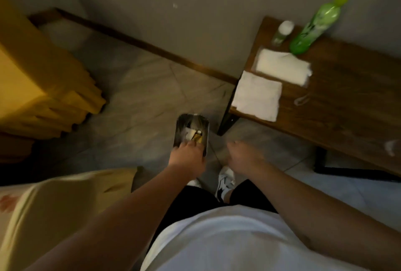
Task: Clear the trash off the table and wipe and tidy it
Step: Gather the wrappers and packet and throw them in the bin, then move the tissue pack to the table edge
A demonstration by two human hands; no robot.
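My left hand (188, 157) grips the near rim of a small dark trash bin (192, 125) standing on the floor; white and yellow scraps lie inside it. My right hand (244, 154) hovers to the right of the bin, fingers loosely curled, holding nothing that I can see. The wooden table (347, 101) is at the right. On it lie two white cloths or napkins (257, 97) (283, 67), a tall green bottle (310, 27), a small white-capped bottle (283, 31) and a thin loop of cord (302, 99). A small white scrap (390, 148) rests near the table's front edge.
Yellow stacked furniture (43, 88) fills the left side. A pale yellow cushion or cloth (65, 210) lies at lower left. Grey tiled floor (141, 97) runs between them, with a dark skirting board along the wall. My feet in white shoes (225, 181) stand beside the table's black leg.
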